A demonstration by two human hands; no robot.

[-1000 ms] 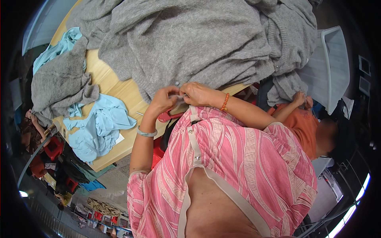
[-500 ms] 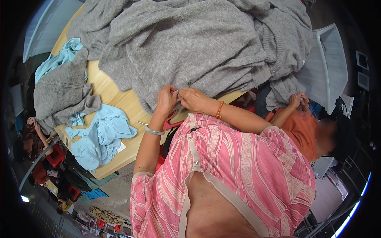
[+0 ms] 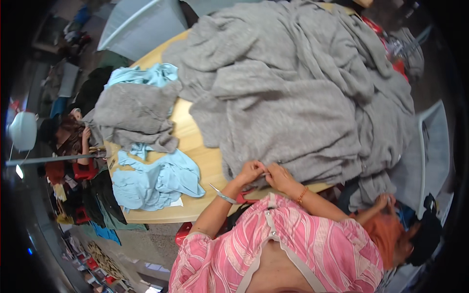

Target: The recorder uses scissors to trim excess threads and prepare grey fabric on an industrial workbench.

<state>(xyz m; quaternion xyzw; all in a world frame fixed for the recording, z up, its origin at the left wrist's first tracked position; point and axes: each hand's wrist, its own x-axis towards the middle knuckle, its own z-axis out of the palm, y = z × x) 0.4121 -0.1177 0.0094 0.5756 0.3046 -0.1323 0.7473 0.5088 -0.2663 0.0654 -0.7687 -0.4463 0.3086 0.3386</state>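
A large grey knit garment lies heaped and folded over the table. At its near edge my left hand and my right hand meet, fingertips pinched close together on the knit. The bit between the fingers is small and mostly covered by them. Under my left wrist, which wears a bangle, lies a red-handled tool that looks like scissors; a thin metal tip shows on the wrist's other side. My right wrist has an orange bead bracelet.
On the wooden table, left, lie light blue cloth and a smaller grey knit piece. Pale plastic bins stand at the far left and right. A person in orange handles grey knit at my right; others sit left.
The view has shifted, so everything sits lower and further right in the picture, with more of the far table showing. Both hands keep their pinch at the garment's near edge.
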